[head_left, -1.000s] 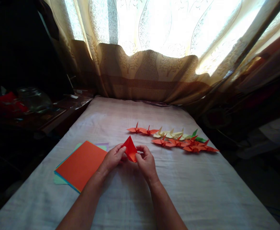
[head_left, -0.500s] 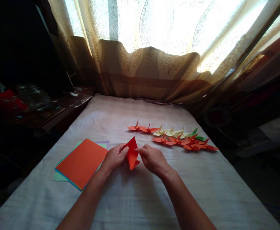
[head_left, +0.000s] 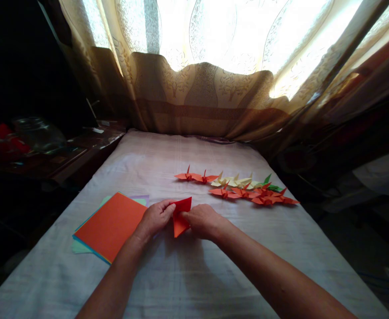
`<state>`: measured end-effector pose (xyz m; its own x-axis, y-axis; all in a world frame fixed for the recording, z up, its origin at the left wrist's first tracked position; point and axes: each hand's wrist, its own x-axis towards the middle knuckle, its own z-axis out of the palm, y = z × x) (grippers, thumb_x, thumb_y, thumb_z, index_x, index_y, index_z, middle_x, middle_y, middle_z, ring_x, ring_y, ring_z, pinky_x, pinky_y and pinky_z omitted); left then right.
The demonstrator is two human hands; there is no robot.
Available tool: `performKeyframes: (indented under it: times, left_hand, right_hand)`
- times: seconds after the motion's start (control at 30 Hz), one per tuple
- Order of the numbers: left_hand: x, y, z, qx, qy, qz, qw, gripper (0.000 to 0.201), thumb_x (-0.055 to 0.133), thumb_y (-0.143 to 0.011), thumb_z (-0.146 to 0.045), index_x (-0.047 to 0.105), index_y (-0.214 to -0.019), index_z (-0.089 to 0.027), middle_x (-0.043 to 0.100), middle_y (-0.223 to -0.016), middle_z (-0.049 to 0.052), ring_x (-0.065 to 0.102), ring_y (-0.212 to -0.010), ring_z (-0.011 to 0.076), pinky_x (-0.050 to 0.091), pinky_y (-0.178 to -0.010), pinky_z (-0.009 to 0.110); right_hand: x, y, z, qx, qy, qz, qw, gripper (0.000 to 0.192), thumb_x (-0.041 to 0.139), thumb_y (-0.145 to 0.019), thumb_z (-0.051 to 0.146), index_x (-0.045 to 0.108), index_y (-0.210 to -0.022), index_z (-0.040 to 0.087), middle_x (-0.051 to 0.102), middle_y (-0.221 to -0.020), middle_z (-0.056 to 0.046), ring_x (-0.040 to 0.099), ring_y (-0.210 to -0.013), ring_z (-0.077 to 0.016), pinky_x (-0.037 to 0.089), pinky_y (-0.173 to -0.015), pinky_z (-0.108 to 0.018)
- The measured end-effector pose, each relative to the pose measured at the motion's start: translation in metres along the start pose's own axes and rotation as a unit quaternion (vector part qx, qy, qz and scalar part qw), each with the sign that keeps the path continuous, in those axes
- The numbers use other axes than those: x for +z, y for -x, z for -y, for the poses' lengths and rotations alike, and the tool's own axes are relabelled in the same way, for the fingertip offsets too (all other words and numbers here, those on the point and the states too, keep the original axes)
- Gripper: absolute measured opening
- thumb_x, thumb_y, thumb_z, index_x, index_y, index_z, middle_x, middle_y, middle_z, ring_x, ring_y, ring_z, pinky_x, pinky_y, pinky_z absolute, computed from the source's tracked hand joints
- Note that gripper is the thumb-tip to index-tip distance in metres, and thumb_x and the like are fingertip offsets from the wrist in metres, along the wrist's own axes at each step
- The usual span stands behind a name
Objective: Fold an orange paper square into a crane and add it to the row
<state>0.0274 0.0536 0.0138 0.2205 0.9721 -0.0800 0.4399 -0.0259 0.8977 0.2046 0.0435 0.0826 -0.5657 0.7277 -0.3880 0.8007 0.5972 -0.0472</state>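
A piece of folded orange-red origami paper (head_left: 182, 225) is held up between my hands over the bed. My left hand (head_left: 156, 216) pinches its left edge between thumb and fingers. At its right side my right hand (head_left: 201, 220) is closed, with the index finger pressed against the paper's inner folds; the fingertips are partly hidden. To the left lies a stack of paper sheets (head_left: 109, 226), orange on top with blue, mint and purple edges showing beneath.
Folded paper cranes stand in rows at the right: orange cranes (head_left: 224, 193), cream cranes (head_left: 234, 180) and a green crane (head_left: 270, 185). They rest on a white bedsheet (head_left: 167, 155). A glass jar (head_left: 38, 134) sits on the dark side table. Beyond the bed hangs a patterned curtain (head_left: 201, 95).
The folded paper has turned, its upper tip now leaning right. My right hand has moved slightly down and inward against it, and the forearm is angled more to the right.
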Motion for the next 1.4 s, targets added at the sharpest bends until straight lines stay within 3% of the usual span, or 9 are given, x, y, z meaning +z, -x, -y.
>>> performKeyframes:
  times: [0.27,0.47,0.63,0.77,0.83,0.9,1.07,1.2,1.4]
  left_hand:
    - [-0.004,0.002,-0.005,0.007,-0.035,0.012,0.999,0.046,0.041,-0.083,-0.048,0.075,-0.088,-0.017,0.073,-0.079,0.003,0.066,-0.075,0.0221,0.048,-0.063,0.026]
    - [-0.008,0.009,-0.003,0.010,-0.049,0.008,0.999,0.046,0.040,-0.085,-0.048,0.072,-0.077,-0.016,0.070,-0.068,0.002,0.064,-0.066,0.0208,0.046,-0.058,0.025]
    - [-0.012,0.031,-0.003,0.041,-0.071,0.007,0.997,0.044,0.040,-0.087,-0.044,0.074,-0.099,-0.019,0.077,-0.094,0.004,0.070,-0.085,0.0220,0.052,-0.074,0.027]
    - [-0.015,0.051,0.003,0.119,-0.139,-0.015,0.983,0.040,0.043,-0.088,-0.033,0.071,-0.113,-0.020,0.074,-0.112,0.006,0.069,-0.103,0.0217,0.052,-0.091,0.031]
    - [-0.017,0.057,0.008,0.157,-0.160,-0.023,0.974,0.039,0.043,-0.088,-0.027,0.070,-0.115,-0.021,0.073,-0.114,0.006,0.068,-0.105,0.0208,0.053,-0.093,0.032]
    - [-0.017,0.062,0.012,0.190,-0.175,-0.033,0.965,0.038,0.043,-0.088,-0.024,0.068,-0.117,-0.021,0.073,-0.116,0.006,0.068,-0.106,0.0204,0.053,-0.095,0.032]
    - [-0.017,0.063,0.019,0.221,-0.208,-0.049,0.952,0.034,0.046,-0.087,-0.018,0.067,-0.114,-0.020,0.073,-0.112,0.007,0.068,-0.103,0.0192,0.054,-0.092,0.031]
    - [-0.021,0.063,0.026,0.256,-0.257,-0.047,0.931,0.031,0.047,-0.089,-0.015,0.066,-0.112,-0.021,0.073,-0.110,0.007,0.068,-0.100,0.0189,0.055,-0.090,0.031]
    - [-0.031,0.066,0.038,0.320,-0.351,-0.050,0.879,0.030,0.046,-0.093,-0.017,0.065,-0.116,-0.018,0.071,-0.115,0.010,0.066,-0.107,0.0213,0.055,-0.094,0.035]
  right_hand:
    - [0.010,-0.003,0.008,0.011,-0.001,-0.050,0.999,0.025,0.050,-0.091,0.020,0.068,-0.108,0.020,0.074,-0.098,-0.010,0.071,-0.087,-0.0247,0.050,-0.070,-0.029]
    - [0.011,0.011,0.011,0.008,-0.002,-0.040,0.999,0.029,0.045,-0.092,0.016,0.066,-0.110,0.022,0.074,-0.087,-0.008,0.071,-0.080,-0.0236,0.047,-0.066,-0.028]
    - [0.027,0.039,0.005,-0.004,-0.081,-0.112,0.990,0.034,0.042,-0.091,0.014,0.067,-0.111,0.026,0.073,-0.096,-0.006,0.069,-0.082,-0.0186,0.045,-0.068,-0.025]
    - [0.058,0.045,0.002,0.074,-0.256,-0.256,0.929,0.028,0.046,-0.085,0.012,0.068,-0.099,0.021,0.071,-0.099,-0.005,0.067,-0.086,-0.0162,0.049,-0.077,-0.025]
    - [0.072,0.039,0.005,0.123,-0.332,-0.330,0.875,0.030,0.044,-0.087,0.014,0.066,-0.106,0.020,0.071,-0.103,-0.007,0.067,-0.087,-0.0165,0.052,-0.076,-0.027]
    - [0.080,0.029,0.011,0.105,-0.362,-0.368,0.850,0.041,0.043,-0.086,0.014,0.061,-0.122,0.021,0.068,-0.117,-0.008,0.067,-0.098,-0.0177,0.054,-0.084,-0.031]
    - [0.080,0.014,0.025,0.031,-0.323,-0.328,0.887,0.053,0.053,-0.081,0.017,0.055,-0.134,0.019,0.058,-0.136,-0.012,0.053,-0.127,-0.0226,0.041,-0.109,-0.042]
    - [0.082,0.017,0.036,0.006,-0.278,-0.299,0.913,0.064,0.064,-0.077,0.024,0.051,-0.139,0.017,0.050,-0.144,-0.015,0.048,-0.132,-0.0265,0.039,-0.110,-0.044]
    - [0.092,0.015,0.043,0.046,-0.195,-0.321,0.926,0.043,0.056,-0.086,0.014,0.061,-0.128,0.020,0.064,-0.128,-0.012,0.059,-0.116,-0.0240,0.044,-0.101,-0.042]
